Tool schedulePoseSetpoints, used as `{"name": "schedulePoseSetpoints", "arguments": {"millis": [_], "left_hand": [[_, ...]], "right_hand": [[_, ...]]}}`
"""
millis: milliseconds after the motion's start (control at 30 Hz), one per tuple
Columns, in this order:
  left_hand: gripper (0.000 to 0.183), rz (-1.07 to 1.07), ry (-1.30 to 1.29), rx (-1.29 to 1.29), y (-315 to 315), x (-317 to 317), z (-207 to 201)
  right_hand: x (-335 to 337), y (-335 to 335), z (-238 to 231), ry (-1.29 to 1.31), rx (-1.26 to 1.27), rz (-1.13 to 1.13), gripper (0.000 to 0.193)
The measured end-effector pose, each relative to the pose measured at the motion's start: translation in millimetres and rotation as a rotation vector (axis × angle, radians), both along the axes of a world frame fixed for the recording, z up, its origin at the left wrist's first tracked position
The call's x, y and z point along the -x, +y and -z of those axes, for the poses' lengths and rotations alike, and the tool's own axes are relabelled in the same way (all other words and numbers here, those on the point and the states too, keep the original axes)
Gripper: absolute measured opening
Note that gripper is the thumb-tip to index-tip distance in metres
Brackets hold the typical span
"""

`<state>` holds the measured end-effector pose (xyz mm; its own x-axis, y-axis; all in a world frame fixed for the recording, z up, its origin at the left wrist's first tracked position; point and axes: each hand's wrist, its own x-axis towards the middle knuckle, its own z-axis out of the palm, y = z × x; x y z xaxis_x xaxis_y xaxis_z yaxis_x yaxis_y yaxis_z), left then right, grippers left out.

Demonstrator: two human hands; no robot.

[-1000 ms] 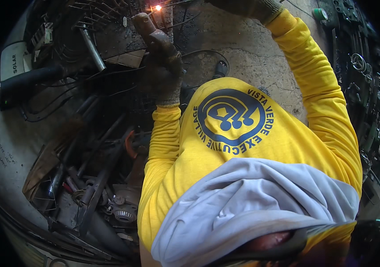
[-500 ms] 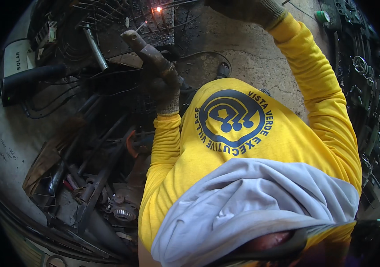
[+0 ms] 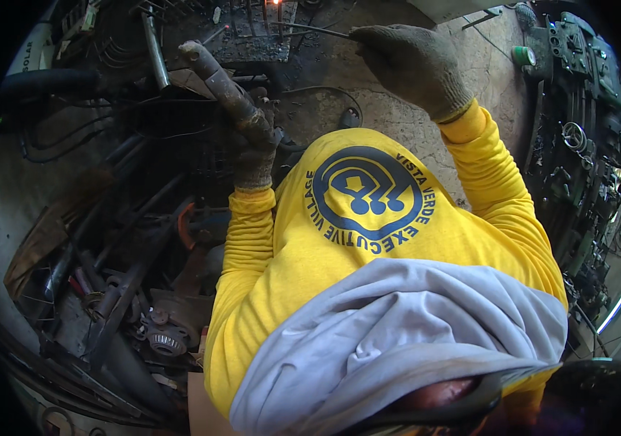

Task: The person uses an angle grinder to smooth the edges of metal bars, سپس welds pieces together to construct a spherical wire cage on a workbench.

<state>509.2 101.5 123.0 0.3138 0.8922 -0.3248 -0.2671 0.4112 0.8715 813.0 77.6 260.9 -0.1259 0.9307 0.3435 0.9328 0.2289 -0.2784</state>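
My left hand, in a worn work glove, is closed around a welding electrode holder. A short electrode stub with a faintly glowing tip sticks out of the holder. My gloved right hand pinches a thin metal rod, which points left toward upright metal bars at the top edge. A bright orange hot spot glows on the bars. The electrode tip stands apart from it. Whether the rod touches the bars, I cannot tell.
A dark worktable bears the bars, and a shiny metal tube is beside them. Cables run at the left above piled scrap metal and a gear. Dark machinery lines the right side. A green-rimmed roll is nearby.
My right hand has drawn back from the top edge toward me, rod in its grip. The view has shifted, carrying the worktable up and left. My left hand keeps hold of the electrode holder.
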Motion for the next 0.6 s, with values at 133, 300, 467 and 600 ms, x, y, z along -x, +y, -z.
{"name": "schedulePoseSetpoints", "arguments": {"millis": [133,300,467,600], "left_hand": [[0.038,0.064,0.293,-0.328,1,-9,-8],[0.037,-0.067,-0.063,-0.095,-7,-7,18],[0.037,-0.054,0.427,-0.535,-3,-8,-8],[0.037,0.000,0.718,-0.732,-2,-1,-10]], "right_hand": [[27,6,-30,-0.181,0.120,0.040,0.018],[52,14,-30,-0.362,0.166,0.066,0.013],[42,23,-28,-0.365,0.145,0.017,0.013],[28,21,-11,-0.304,0.094,-0.056,0.016]]}}
